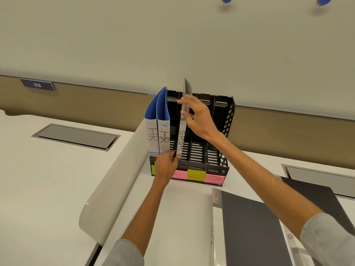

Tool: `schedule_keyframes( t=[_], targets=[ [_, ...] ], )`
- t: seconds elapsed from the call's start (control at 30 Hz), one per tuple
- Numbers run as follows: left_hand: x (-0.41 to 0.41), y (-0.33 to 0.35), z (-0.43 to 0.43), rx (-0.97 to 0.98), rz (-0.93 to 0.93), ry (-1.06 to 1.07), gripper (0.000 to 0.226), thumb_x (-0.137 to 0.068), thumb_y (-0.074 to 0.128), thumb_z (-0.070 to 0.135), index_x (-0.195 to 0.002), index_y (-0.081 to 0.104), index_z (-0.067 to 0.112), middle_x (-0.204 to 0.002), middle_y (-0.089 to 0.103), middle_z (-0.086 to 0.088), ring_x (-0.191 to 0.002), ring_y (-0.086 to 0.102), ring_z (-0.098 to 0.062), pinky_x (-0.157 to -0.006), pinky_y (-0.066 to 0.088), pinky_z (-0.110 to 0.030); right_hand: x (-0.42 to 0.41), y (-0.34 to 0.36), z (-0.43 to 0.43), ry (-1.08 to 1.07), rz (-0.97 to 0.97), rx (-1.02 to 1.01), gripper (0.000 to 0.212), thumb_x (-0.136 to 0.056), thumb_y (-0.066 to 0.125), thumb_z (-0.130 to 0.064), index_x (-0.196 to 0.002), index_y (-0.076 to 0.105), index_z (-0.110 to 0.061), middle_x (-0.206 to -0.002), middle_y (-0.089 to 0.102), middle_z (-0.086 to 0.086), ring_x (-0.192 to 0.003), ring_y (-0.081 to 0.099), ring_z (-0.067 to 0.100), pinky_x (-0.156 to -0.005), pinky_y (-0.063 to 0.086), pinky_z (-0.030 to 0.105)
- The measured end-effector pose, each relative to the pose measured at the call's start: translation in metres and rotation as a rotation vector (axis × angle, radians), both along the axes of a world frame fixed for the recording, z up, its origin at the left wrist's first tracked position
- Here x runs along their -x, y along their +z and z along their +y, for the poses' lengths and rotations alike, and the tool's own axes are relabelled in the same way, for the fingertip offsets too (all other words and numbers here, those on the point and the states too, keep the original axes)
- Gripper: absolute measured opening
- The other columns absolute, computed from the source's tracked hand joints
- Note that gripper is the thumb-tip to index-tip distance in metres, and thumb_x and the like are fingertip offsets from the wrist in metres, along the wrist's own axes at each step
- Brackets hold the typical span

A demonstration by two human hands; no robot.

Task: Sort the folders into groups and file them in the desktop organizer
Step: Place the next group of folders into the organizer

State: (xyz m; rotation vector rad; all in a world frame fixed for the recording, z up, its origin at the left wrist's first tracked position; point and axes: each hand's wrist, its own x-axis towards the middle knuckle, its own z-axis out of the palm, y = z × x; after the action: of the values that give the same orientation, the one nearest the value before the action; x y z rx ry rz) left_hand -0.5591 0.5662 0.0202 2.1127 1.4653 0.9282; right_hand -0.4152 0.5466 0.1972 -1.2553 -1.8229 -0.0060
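Right hand (196, 116) pinches the upper front edge of the SPORTS folder (181, 137); left hand (166, 166) grips its bottom corner. I see it upright in the black organizer (221, 150), second slot from left, just beside two HR folders (158, 135). Dark folders (249, 227) lie flat on the desk, lower right.
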Motion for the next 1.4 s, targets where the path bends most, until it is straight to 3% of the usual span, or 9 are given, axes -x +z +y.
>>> schedule_keyframes(
  t=[0.1,0.27,0.4,0.53,0.7,0.83,0.93,1.2,1.4],
  targets=[
    [0.0,-0.006,-0.009,-0.024,-0.037,-0.002,0.035,-0.094,0.058,0.036,-0.125,0.063,0.02,-0.106,0.073,-0.002,-0.096,0.068,-0.019,-0.072,0.054,-0.03,-0.003,-0.02,0.001,0.006,-0.019,0.077,0.036,-0.092,0.06,-0.006,-0.127,0.061,-0.014,-0.136,0.052,0.003,-0.131,0.045,0.015,-0.105,0.047,0.039],
    [0.008,-0.021,-0.029,0.06,-0.096,-0.084,0.063,-0.092,0.064,0.024,-0.149,0.035,0.02,-0.145,0.048,0.0,-0.133,0.045,-0.016,-0.103,0.043,-0.031,-0.004,-0.037,0.003,0.022,-0.042,0.215,0.036,-0.094,0.059,-0.013,-0.13,0.059,-0.019,-0.142,0.044,-0.002,-0.132,0.043,0.014,-0.106,0.046,0.043],
    [0.014,-0.037,-0.042,0.08,-0.097,-0.12,0.073,-0.094,0.061,0.018,-0.154,0.019,0.023,-0.155,0.032,-0.001,-0.139,0.036,-0.018,-0.103,0.043,-0.035,-0.001,-0.037,0.003,0.025,-0.045,0.235,0.037,-0.095,0.058,-0.013,-0.132,0.057,-0.02,-0.145,0.042,-0.003,-0.136,0.039,0.016,-0.108,0.043,0.046],
    [0.016,-0.042,-0.05,0.011,-0.055,-0.091,0.07,-0.094,0.061,0.02,-0.153,0.023,0.02,-0.159,0.026,0.001,-0.138,0.039,-0.021,-0.104,0.043,-0.034,0.001,-0.039,0.001,0.004,-0.03,0.244,0.04,-0.096,0.056,-0.012,-0.136,0.054,-0.019,-0.151,0.038,0.0,-0.144,0.028,0.018,-0.116,0.031,0.041],
    [0.024,-0.04,-0.061,0.024,-0.1,-0.009,0.062,-0.095,0.059,0.019,-0.15,0.031,0.018,-0.149,0.045,-0.003,-0.129,0.05,-0.022,-0.1,0.047,-0.035,-0.002,-0.044,-0.007,0.058,0.034,0.299,0.068,-0.094,0.059,-0.014,-0.152,0.027,-0.027,-0.163,0.015,-0.003,-0.151,0.002,0.015,-0.117,0.011,0.038],
    [0.03,-0.035,-0.071,0.017,-0.037,0.049,0.045,-0.097,0.054,0.024,-0.14,0.045,0.02,-0.112,0.07,-0.006,-0.091,0.068,-0.022,-0.081,0.055,-0.035,-0.006,-0.046,-0.026,0.028,0.176,0.289,0.074,-0.093,0.061,-0.018,-0.154,0.021,-0.028,-0.162,0.015,-0.002,-0.15,0.013,0.018,-0.117,0.017,0.04],
    [0.031,-0.033,-0.083,-0.006,0.034,0.049,0.028,-0.097,0.051,0.029,-0.125,0.052,0.025,-0.087,0.072,-0.004,-0.077,0.069,-0.021,-0.071,0.058,-0.039,-0.016,-0.051,-0.046,-0.015,0.193,0.319,0.071,-0.093,0.062,-0.021,-0.153,0.024,-0.028,-0.161,0.02,-0.002,-0.148,0.019,0.018,-0.117,0.021,0.041],
    [0.0,-0.009,-0.126,-0.075,0.066,0.038,0.014,-0.096,0.052,0.031,-0.104,0.063,0.028,-0.082,0.073,0.005,-0.072,0.067,-0.015,-0.063,0.045,-0.026,-0.054,-0.072,-0.114,-0.179,0.212,0.379,0.06,-0.092,0.063,-0.024,-0.146,0.038,-0.02,-0.153,0.036,0.002,-0.139,0.035,0.02,-0.112,0.031,0.039],
    [-0.051,0.001,-0.162,-0.044,0.043,-0.026,0.016,-0.095,0.052,0.035,-0.103,0.062,0.026,-0.086,0.073,0.006,-0.075,0.069,-0.015,-0.067,0.048,-0.029,-0.111,-0.092,-0.175,-0.315,0.226,0.414,0.05,-0.092,0.063,-0.024,-0.139,0.047,-0.017,-0.144,0.046,0.003,-0.13,0.045,0.018,-0.108,0.038,0.033]
  ],
)
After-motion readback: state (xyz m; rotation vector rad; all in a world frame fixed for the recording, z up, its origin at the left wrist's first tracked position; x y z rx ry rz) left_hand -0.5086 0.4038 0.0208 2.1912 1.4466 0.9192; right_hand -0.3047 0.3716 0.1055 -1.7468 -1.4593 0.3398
